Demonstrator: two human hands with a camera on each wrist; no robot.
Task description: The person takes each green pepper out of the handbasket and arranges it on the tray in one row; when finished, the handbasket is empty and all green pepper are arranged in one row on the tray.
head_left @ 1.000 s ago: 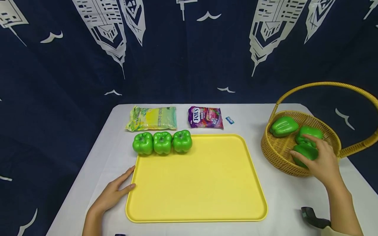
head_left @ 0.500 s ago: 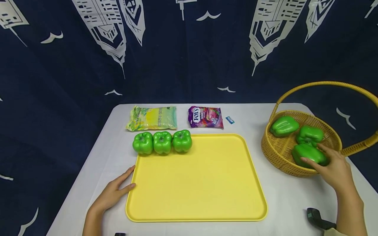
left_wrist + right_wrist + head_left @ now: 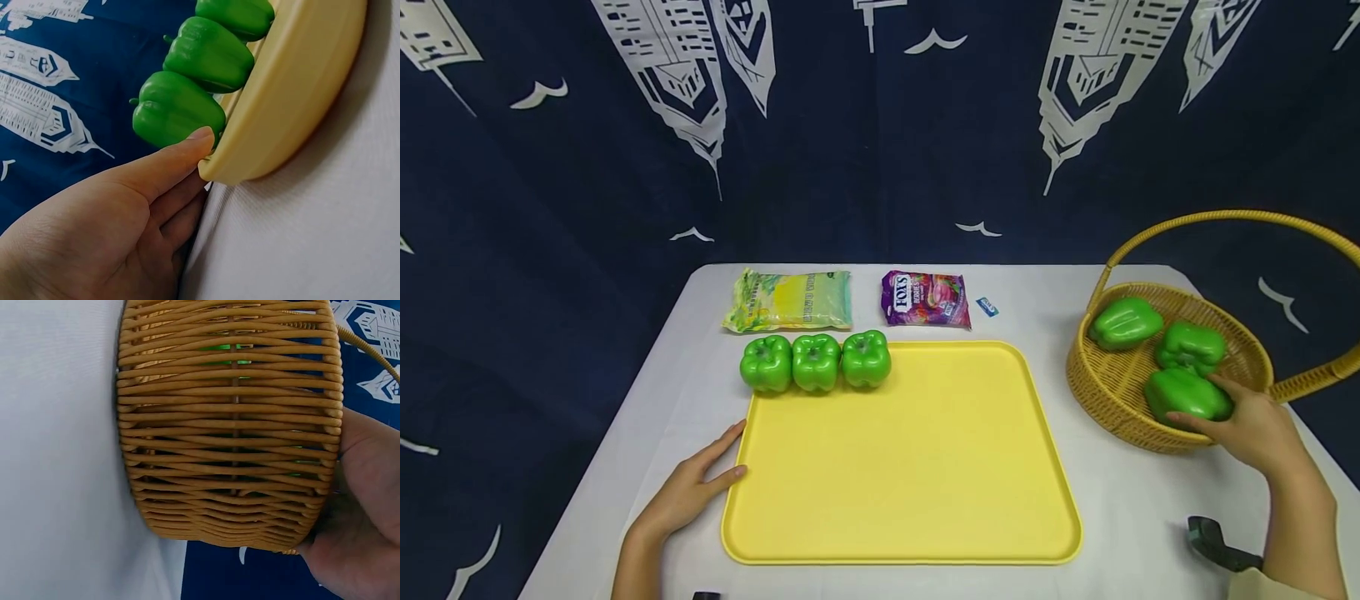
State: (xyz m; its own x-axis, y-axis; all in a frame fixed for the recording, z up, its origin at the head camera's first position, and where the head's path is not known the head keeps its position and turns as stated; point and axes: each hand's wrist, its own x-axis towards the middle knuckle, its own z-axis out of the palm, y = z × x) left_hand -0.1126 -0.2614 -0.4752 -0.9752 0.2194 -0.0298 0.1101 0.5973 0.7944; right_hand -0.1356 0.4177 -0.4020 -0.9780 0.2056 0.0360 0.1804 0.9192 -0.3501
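Three green bell peppers [image 3: 816,363] stand side by side along the far left edge of a yellow tray [image 3: 902,475]. My left hand [image 3: 681,492] rests against the tray's left edge, its index finger and thumb touching the rim. At the right, a wicker basket [image 3: 1097,408] with a tall handle holds three more green peppers. My right hand [image 3: 1262,429] reaches over the basket's near rim and grips the nearest pepper [image 3: 1187,395], thumb and fingers on either side of it. From the right wrist view, the woven wall hides most of that pepper and my fingertips.
Behind the tray lie a green-yellow packet [image 3: 788,301], a purple candy bag [image 3: 926,299] and a small blue wrapper [image 3: 987,307]. The basket's handle [image 3: 1247,215] arches high above it. A dark patterned cloth [image 3: 850,167] hangs behind the white table [image 3: 1135,517].
The nearest pepper in the basket has turned and shifted slightly right. My right hand has moved right and lower round its end. My left hand and the tray stay put.
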